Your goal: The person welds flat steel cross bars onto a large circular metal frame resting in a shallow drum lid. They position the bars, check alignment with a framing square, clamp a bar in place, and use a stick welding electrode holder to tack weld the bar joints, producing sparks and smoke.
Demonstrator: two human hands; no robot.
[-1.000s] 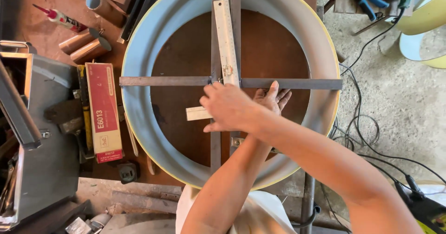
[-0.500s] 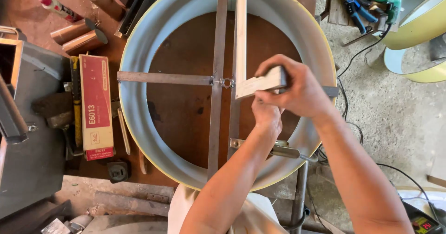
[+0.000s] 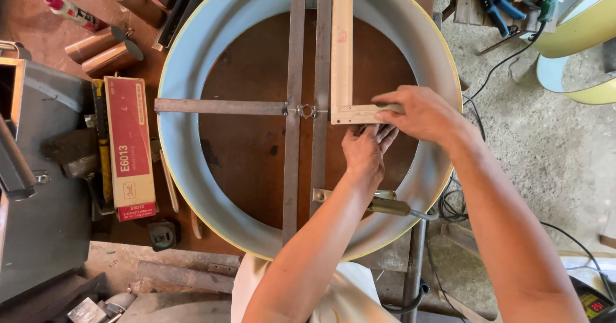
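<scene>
Fingers of right hand clenched on square; left hand fingers extended flat beneath it

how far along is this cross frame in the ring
Looks done: flat bars laid crosswise inside the metal ring, locking pliers clamped near its lower edge. In hand: right hand and left hand set a try square against the bars. Left: no visible joining at the centre.

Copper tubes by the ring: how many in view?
2. Both lie side by side on the bench, upper left of the ring: one tube, the other. More may be hidden.
</scene>
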